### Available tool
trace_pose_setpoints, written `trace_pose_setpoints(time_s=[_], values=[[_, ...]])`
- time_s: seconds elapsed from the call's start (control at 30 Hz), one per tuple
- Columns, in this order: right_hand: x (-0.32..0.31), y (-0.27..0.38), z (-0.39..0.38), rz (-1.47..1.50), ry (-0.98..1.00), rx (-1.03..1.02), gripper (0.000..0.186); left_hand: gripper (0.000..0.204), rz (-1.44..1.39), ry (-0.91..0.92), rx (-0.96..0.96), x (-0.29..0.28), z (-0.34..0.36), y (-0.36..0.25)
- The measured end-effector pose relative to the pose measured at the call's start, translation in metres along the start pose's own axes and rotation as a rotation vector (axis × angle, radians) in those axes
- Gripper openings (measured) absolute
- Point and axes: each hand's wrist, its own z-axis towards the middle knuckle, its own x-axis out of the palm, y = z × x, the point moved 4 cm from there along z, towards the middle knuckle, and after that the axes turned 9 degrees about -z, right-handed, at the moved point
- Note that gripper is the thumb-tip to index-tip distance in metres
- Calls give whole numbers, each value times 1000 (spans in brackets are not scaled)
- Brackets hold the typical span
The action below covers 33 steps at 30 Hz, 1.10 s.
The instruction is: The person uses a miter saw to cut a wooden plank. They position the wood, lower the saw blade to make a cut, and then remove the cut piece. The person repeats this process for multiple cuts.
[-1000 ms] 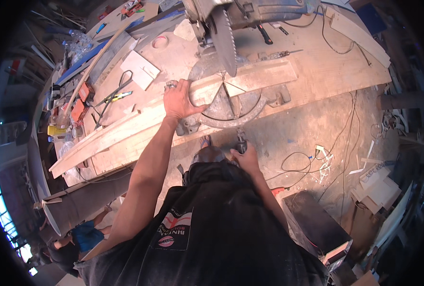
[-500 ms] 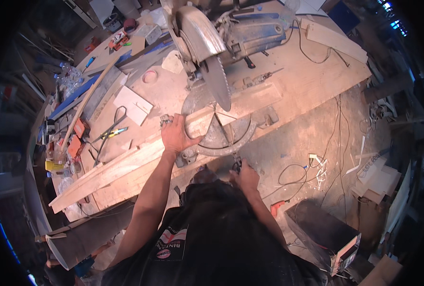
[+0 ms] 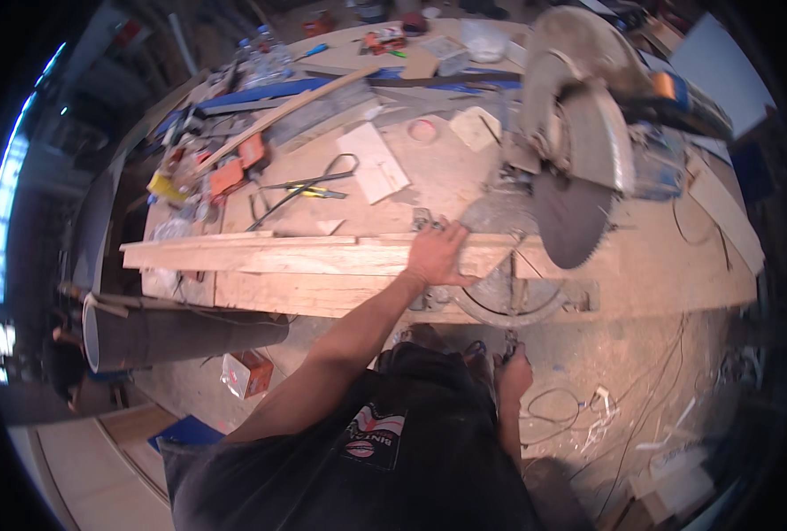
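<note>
A miter saw stands on the workbench with its head raised and its toothed blade hanging to the right of my left hand. Long pale wooden boards lie along the saw's fence and stretch far to the left. My left hand is clamped over a board beside the saw's round base, fingers over the back edge and thumb in front. Below the bench edge, my right hand is closed around the dark handle at the front of the base. Its fingers are partly hidden.
Behind the boards lie a white panel, yellow-handled pliers, a tape roll and orange boxes. A big grey pipe lies under the bench at left. Cords and offcuts litter the floor at right.
My view has turned left, so the boards now lie nearly level and more of the bench's left side shows. My left hand stays on the board; my right hand stays at the handle.
</note>
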Motion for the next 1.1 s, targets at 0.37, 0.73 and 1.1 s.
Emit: trace_pose_setpoints(time_s=[0.37,0.73,1.1], values=[[-20,-3,-10,267,39,-72,60,108,-70,12,-29,-7,-6,-1],[41,-27,10,1608,929,80,36,104,-111,-72,27,2,-6,-1],[40,-22,14,580,41,-205,46,104,-81,-15,24,0,-1,6]])
